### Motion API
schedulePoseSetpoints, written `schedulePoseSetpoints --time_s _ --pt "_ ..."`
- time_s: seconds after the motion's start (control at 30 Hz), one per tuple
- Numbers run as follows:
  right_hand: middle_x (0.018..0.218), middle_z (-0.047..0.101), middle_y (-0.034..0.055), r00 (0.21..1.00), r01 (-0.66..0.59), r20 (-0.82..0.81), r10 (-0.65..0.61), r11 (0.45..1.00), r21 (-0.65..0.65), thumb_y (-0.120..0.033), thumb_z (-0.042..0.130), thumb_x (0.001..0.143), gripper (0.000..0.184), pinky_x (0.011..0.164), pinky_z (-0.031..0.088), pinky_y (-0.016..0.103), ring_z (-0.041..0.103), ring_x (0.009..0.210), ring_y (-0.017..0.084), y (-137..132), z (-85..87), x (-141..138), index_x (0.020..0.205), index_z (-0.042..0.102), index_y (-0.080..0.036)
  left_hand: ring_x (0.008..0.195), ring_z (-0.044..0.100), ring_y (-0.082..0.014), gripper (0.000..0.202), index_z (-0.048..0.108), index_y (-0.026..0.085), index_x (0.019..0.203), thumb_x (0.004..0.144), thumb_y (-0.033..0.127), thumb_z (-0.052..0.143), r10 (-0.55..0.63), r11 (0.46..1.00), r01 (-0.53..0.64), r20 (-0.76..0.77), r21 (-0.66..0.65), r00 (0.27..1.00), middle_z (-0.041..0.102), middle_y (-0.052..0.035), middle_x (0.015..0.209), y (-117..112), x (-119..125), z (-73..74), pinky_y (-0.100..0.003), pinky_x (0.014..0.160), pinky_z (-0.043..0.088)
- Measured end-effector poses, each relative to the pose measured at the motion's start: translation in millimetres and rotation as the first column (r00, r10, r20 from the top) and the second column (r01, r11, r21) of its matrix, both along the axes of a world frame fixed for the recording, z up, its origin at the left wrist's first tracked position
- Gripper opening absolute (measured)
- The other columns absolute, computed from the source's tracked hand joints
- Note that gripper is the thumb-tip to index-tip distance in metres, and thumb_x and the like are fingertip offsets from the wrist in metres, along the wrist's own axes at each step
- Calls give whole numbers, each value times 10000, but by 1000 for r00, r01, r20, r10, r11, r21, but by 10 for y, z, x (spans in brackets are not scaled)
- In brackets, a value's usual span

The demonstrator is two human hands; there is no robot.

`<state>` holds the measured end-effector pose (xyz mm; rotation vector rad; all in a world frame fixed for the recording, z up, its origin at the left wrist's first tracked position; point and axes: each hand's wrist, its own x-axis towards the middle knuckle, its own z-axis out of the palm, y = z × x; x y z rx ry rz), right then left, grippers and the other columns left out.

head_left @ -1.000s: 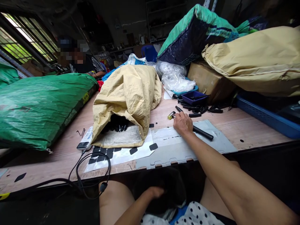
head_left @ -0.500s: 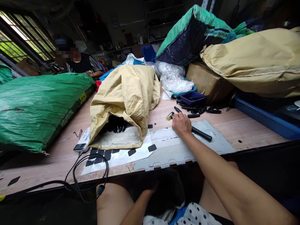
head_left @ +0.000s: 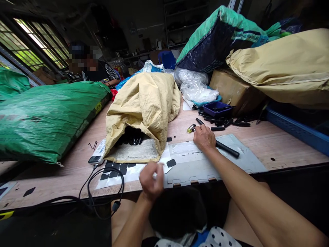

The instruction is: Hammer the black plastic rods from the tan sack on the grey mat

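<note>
Right of centre, my right fingers (head_left: 198, 131) grip the hammer (head_left: 227, 149), whose stray swing could bruise my curled left fingers (head_left: 158, 172), contents unclear.

Left of the wrinkled tan cloth sack (head_left: 146, 103), a hand could slide along the brown wooden surface (head_left: 88, 132), with the big shiny green plastic sack (head_left: 51, 118) like a wall. Just left of the tan sack's open mouth, the small white gadget (head_left: 100, 149) and looped black cable (head_left: 116, 206) get in the way. The left hand (head_left: 151, 180) is near the mouth's right corner. Right of the tan sack, the flat grey sheet (head_left: 185, 168) is low, but the right hand (head_left: 205, 138) and long black round handle (head_left: 228, 149) stick up there.
</note>
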<state>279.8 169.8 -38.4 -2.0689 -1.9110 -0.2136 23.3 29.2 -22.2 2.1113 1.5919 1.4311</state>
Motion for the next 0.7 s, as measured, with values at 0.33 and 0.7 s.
schedulePoseSetpoints --time_s 0.33,0.7 --pt "1173 600 143 999 -4 -36 3 999 -40 -290 414 1000 352 877 390 368 526 1066 266 -3 46 -6 1232 648 -166 1081 634 -339 349 778 176 1073 910 431 605 560 623 -702 -431 -345 708 698 -186 1151 1360 -549 152 -402 825 494" --pt "1159 609 138 1000 -5 -17 5 1000 -19 -277 407 996 346 856 389 369 531 1049 266 0 34 -5 1213 653 -167 911 668 -279 262 716 201 880 878 454 647 596 712 -657 -283 -248 752 722 -102 965 583 -490 295 -372 796 492"
